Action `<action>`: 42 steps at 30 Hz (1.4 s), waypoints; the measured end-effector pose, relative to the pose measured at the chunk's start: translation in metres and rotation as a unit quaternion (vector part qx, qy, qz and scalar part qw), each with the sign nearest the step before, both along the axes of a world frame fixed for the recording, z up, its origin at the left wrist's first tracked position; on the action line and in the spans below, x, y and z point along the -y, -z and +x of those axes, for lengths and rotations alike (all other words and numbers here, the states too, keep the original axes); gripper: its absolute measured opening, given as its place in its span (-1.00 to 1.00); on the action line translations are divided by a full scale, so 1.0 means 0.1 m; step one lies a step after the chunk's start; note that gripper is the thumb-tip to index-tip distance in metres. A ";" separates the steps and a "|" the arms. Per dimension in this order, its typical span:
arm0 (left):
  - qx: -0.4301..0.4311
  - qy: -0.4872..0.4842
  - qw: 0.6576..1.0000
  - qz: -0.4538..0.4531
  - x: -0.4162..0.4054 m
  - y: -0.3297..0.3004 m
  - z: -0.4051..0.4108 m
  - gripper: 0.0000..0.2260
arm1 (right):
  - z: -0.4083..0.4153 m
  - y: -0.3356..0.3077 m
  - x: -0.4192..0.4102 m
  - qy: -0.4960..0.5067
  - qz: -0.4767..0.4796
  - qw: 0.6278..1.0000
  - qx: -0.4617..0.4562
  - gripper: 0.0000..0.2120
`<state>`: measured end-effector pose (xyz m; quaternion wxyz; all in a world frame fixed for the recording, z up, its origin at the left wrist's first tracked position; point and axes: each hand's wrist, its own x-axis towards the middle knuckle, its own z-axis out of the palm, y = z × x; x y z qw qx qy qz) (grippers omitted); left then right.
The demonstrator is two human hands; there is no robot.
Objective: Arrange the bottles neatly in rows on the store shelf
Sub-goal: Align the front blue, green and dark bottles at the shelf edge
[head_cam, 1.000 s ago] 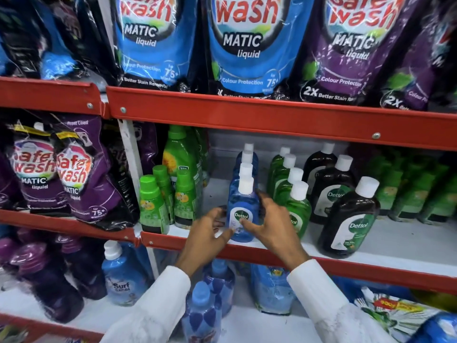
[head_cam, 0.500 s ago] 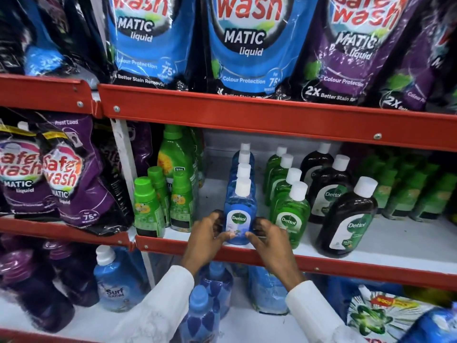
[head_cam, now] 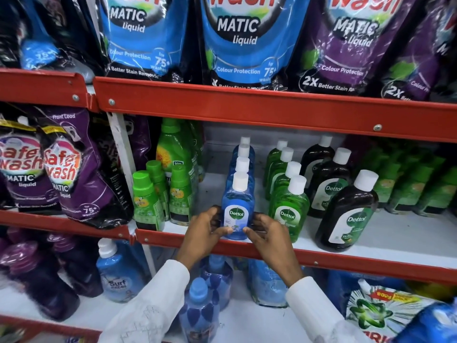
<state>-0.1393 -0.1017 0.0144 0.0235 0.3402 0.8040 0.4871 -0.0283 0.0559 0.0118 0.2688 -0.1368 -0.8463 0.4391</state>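
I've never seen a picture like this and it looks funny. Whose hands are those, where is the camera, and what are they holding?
The camera sits on a person's head and looks down, so you see only their own two hands and white sleeves. They stand at a red store shelf. The left hand and right hand hold the front blue bottle from both sides, at the shelf's front edge. More blue bottles stand in a row behind it. Beside it is a row of green bottles, then dark bottles. Big soap bags stand on the shelf above.
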 end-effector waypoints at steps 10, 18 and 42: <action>-0.179 -0.135 0.954 0.200 -0.20 -0.24 0.97 -0.89 | 0.77 -0.02 -0.20 0.221 0.018 0.955 -0.197 -0.81; -0.101 -0.058 0.993 0.004 -0.97 0.12 0.87 -0.55 | 0.68 0.10 -0.53 0.168 0.013 0.982 -0.088 -0.62; -0.060 -0.066 0.995 0.042 -1.00 0.09 0.87 -0.77 | 0.73 0.12 -0.76 0.078 0.005 0.996 -0.042 -0.70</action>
